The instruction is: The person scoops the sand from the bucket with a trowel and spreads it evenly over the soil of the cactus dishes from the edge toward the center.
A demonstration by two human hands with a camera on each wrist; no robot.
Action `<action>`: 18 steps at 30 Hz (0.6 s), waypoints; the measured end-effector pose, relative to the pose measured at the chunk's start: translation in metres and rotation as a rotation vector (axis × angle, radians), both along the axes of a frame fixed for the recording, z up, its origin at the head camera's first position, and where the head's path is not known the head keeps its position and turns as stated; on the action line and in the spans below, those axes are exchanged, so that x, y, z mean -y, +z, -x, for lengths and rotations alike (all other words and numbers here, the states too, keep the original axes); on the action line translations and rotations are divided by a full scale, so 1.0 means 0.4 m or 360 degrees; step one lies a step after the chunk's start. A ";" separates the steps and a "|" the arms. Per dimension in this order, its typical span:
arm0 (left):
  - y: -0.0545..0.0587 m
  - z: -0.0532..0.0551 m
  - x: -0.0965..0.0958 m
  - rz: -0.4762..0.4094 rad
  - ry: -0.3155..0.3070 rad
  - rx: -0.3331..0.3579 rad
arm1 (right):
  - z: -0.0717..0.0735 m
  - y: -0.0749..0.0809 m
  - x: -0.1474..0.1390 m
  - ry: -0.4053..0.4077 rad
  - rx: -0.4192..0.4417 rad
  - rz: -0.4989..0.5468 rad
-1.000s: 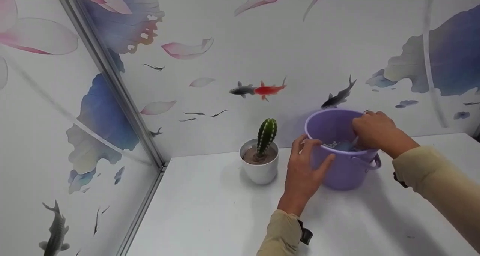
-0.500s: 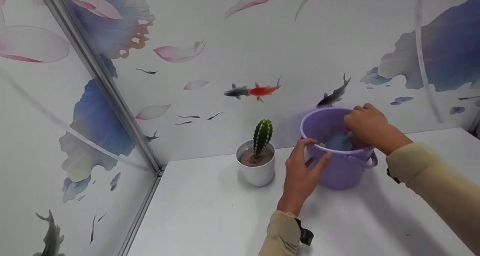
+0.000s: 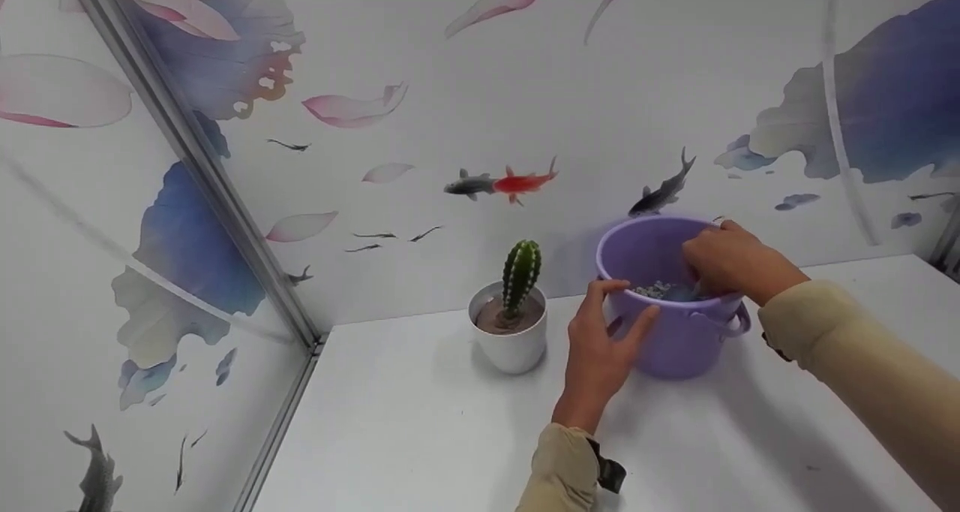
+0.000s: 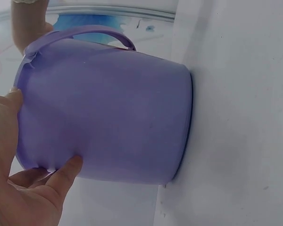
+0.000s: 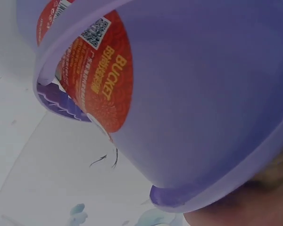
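Note:
A purple bucket (image 3: pixel 675 343) stands upright on the white table at the right, against the patterned wall. My left hand (image 3: pixel 598 354) grips its rim from the left side, thumb on the near outer wall. In the left wrist view, this hand's fingertips press the bucket's side. My right hand (image 3: pixel 739 263) reaches over the rim into the bucket; its fingertips are partly hidden. It holds what looks like a blue scoop (image 3: pixel 681 294), low among pale small pebbles (image 3: pixel 651 290). The right wrist view shows the bucket's outside with a red label (image 5: pixel 96 75).
A green cactus (image 3: pixel 522 275) in a white pot (image 3: pixel 510 350) stands left of the bucket, close to my left hand. The bucket's handle (image 3: pixel 739 323) hangs on its right side. Behind lies a wall (image 3: pixel 360 31) printed with fish and petals, joined to a side panel by a metal strip.
My right hand moves the blue scoop inside the bucket: it rose into clearer sight half a second ago and is lower among the pebbles now. My left hand keeps its grip on the rim.

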State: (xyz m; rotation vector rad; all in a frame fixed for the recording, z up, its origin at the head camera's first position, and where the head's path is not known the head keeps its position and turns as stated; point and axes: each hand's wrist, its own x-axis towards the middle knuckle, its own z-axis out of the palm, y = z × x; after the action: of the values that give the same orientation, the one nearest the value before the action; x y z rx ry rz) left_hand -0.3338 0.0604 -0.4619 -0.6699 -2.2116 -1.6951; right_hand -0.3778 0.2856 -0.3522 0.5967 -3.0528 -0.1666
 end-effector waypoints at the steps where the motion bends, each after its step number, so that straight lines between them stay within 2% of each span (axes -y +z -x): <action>1: 0.001 0.000 0.000 0.0000 0.0003 0.0006 | 0.001 -0.001 0.003 -0.0019 0.0006 -0.0016; 7: 0.003 0.002 -0.007 0.0001 -0.0017 0.0018 | 0.005 -0.016 0.006 -0.0107 -0.0020 -0.0135; 14: -0.002 0.003 -0.006 -0.0019 -0.0028 0.0025 | 0.014 -0.030 -0.007 -0.0012 0.0152 -0.0008; 18: -0.002 0.005 -0.004 -0.0024 -0.0033 0.0022 | 0.017 -0.031 -0.009 0.0002 0.0166 0.0006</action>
State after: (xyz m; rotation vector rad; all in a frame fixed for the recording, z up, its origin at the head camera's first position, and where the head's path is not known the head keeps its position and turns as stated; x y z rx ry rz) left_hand -0.3357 0.0622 -0.4626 -0.6819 -2.2064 -1.7295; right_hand -0.3846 0.2892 -0.3644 0.6262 -3.1522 -0.1341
